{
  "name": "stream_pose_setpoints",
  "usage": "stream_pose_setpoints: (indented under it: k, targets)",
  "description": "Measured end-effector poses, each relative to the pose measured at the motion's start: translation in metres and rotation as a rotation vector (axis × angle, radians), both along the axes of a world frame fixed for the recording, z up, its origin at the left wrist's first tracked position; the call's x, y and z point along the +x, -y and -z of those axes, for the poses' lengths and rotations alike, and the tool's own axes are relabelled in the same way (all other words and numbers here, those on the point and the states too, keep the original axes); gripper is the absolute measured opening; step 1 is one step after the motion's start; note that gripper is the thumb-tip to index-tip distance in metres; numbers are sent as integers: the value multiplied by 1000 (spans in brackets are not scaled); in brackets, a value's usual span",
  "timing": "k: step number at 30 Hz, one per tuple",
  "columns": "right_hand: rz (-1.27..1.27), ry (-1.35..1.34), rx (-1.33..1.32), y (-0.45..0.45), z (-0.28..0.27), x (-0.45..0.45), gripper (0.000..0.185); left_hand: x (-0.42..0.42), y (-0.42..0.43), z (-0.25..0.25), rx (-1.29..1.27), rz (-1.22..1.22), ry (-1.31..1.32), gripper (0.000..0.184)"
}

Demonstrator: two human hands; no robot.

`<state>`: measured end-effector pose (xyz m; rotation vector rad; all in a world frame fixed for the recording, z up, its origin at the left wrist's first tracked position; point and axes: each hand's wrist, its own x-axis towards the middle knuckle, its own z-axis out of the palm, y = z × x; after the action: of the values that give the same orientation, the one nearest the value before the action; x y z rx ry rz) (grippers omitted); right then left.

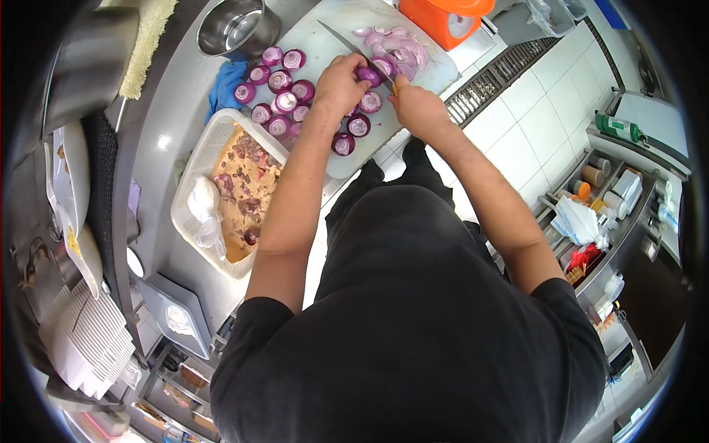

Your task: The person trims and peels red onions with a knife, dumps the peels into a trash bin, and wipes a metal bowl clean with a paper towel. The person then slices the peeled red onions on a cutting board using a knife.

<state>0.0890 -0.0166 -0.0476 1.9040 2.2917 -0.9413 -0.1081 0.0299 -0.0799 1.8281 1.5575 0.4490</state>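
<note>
My right hand (pixel 421 111) is closed around the handle of a knife (pixel 341 38), whose long blade points to the far left across the white cutting board (pixel 306 35). Under the fingers of my left hand (pixel 343 86) is a red onion (pixel 367 75), pressed against the board beside the blade. Onion slices (pixel 402 50) lie in a loose pile just beyond the knife. Several peeled red onions (pixel 282 102) with trimmed ends are gathered to the left of my left hand, and a few more (pixel 358 124) lie between my wrists.
A steel pot (pixel 238 28) and a blue cloth (pixel 225 92) are left of the board. Nearer me stands a white plastic basket (pixel 185 184) with onion scraps and a plastic bag. An orange scale (pixel 436 22) stands at the far right. A floor grate (pixel 487 83) runs beside the counter.
</note>
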Motion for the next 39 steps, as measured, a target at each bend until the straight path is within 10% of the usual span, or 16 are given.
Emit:
stream_pose_setpoints:
  k: [39]
  targets:
    - [-35, 92, -56, -1, -50, -11, 32, 3, 7, 1, 22, -95, 34, 40]
